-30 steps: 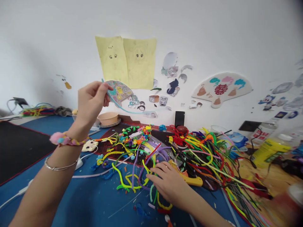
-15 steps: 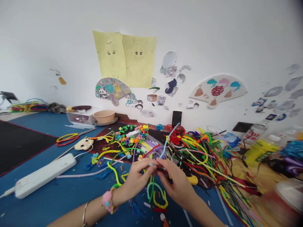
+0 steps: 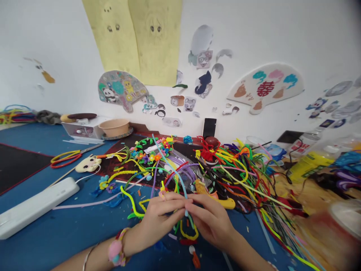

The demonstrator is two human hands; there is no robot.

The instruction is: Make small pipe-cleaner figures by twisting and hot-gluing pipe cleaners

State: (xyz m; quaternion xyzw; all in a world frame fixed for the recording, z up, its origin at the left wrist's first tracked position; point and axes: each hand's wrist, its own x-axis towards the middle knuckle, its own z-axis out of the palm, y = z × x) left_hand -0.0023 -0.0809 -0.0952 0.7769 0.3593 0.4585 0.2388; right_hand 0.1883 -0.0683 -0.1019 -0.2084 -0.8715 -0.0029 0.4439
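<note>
My left hand (image 3: 162, 216) and my right hand (image 3: 210, 218) meet fingertip to fingertip low in the middle of the head view. Both are closed on a light blue pipe cleaner (image 3: 176, 171), whose long free end rises up and to the left. Its short lower end shows just under the fingertips. Below the hands lies a yellow bent pipe cleaner (image 3: 189, 236) with a red part. Beyond my left hand is a cluster of small colourful pipe-cleaner flowers (image 3: 162, 150). A yellow-handled tool (image 3: 225, 203) lies close behind my right hand.
A tangle of coloured pipe cleaners (image 3: 239, 169) spreads to the right. Scissors (image 3: 66, 158), a white power strip (image 3: 39, 207) and a peach bowl (image 3: 114, 128) are on the left. A phone (image 3: 209, 127) leans on the wall. Bottles (image 3: 313, 162) and a lidded cup (image 3: 338, 226) stand right.
The light blue pipe cleaner's free end has swung from leaning right to leaning left. Both hands remain together at its lower part. The camera view has tilted down and come closer.
</note>
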